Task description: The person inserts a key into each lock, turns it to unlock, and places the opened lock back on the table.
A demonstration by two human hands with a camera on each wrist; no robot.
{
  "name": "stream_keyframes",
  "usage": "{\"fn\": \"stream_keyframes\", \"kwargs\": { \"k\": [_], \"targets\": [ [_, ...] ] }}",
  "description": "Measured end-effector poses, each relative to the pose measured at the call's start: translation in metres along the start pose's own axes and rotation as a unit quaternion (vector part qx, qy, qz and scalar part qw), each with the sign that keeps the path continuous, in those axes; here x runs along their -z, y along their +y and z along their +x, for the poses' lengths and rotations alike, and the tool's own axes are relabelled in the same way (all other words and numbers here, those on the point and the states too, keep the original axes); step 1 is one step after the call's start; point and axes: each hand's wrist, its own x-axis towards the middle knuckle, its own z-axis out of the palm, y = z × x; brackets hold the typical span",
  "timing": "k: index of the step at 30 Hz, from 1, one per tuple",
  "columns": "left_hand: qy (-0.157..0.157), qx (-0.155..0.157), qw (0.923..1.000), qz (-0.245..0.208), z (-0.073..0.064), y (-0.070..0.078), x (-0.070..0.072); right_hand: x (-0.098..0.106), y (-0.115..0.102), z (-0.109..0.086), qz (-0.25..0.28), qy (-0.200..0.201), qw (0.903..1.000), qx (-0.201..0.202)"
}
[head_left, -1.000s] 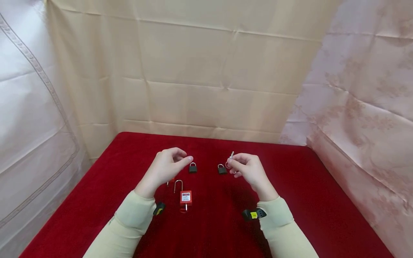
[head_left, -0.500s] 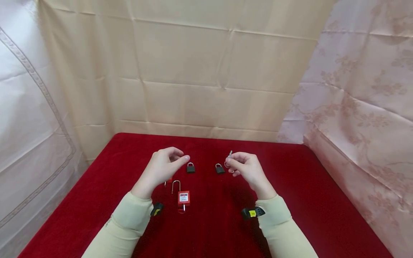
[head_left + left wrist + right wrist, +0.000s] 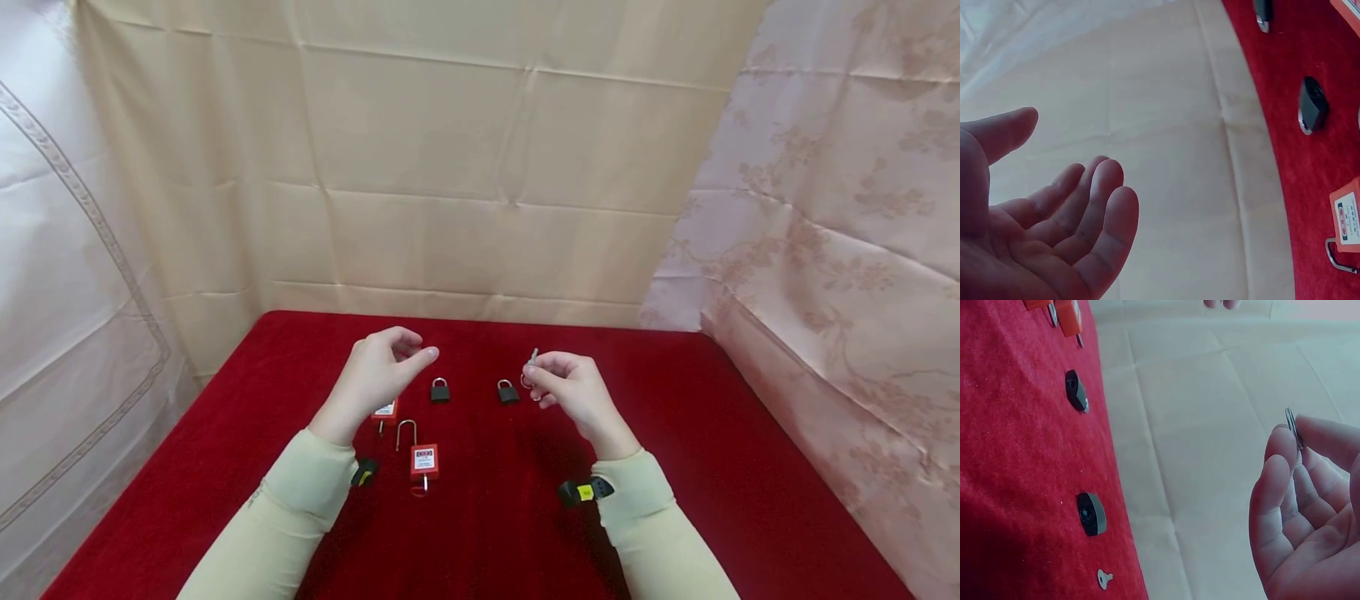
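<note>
My left hand [image 3: 375, 371] hovers over the red cloth, thumb and fingers apart, holding nothing; the left wrist view shows its bare palm [image 3: 1035, 256]. Just right of it stands a black padlock [image 3: 439, 392] with a silver shackle. My right hand [image 3: 573, 387] pinches a small metal key [image 3: 1294, 428] between thumb and forefinger, its tip pointing up. A ring shows by those fingers in the head view. A second black padlock [image 3: 507, 392] sits just left of this hand. Beside that padlock, a loose key [image 3: 1104, 579] lies on the cloth in the right wrist view.
A red padlock [image 3: 424, 460] with a white label, its shackle raised, lies nearer me, a key in its bottom. Another red padlock [image 3: 385, 412] is partly hidden by my left wrist. Beige curtain [image 3: 480, 167] hangs behind the red table [image 3: 495, 533].
My left hand has risen slightly, its thumb moving off from the left black padlock, and more of the farther red padlock shows. The right hand keeps its pinch. The whole head view has shifted a little.
</note>
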Motion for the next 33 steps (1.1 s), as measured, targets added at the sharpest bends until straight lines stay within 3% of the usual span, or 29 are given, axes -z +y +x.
{"fn": "stream_keyframes", "kwargs": {
  "k": [11,20,27,33],
  "targets": [
    [-0.043,0.035,0.9965,0.062,0.031,-0.010,-0.016,0.000,0.002,0.002,0.002,0.003,1.0000,-0.005],
    [-0.090,0.077,0.9853,0.123,0.055,-0.021,-0.037,0.000,0.003,0.002,0.005,0.005,0.9999,-0.010],
    [-0.111,0.106,0.9739,0.168,0.065,-0.026,-0.050,-0.002,0.005,0.002,0.002,0.006,0.9999,-0.013],
    [-0.131,0.132,0.9673,0.172,0.067,-0.030,-0.057,-0.007,0.004,0.001,-0.007,0.008,0.9999,-0.011]
  ]
}}
